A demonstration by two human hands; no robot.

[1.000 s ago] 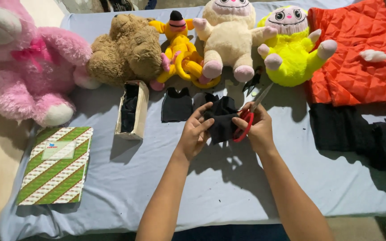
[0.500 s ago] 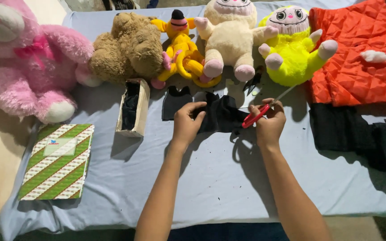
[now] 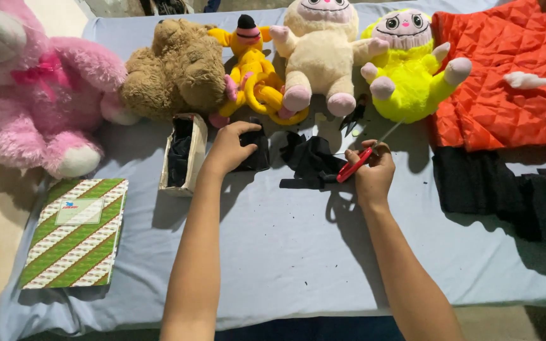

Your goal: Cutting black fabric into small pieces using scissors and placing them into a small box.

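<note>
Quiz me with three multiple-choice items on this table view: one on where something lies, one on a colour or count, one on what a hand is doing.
1. Where does the striped notebook lie?
A. at the table's left edge, below the pink plush
B. under the orange quilt
C. between the two hands

2. What colour are the scissors' handles?
A. blue
B. red
C. green

3. What is the left hand doing?
A. holding the scissors
B. lifting the brown bear
C. resting on a flat black cloth piece

Answers:
1 A, the green-and-white notebook sits on the sheet beneath the pink plush.
2 B, red handles show in the right hand.
3 C, its fingers lie on the black piece beside the small open box.
</note>
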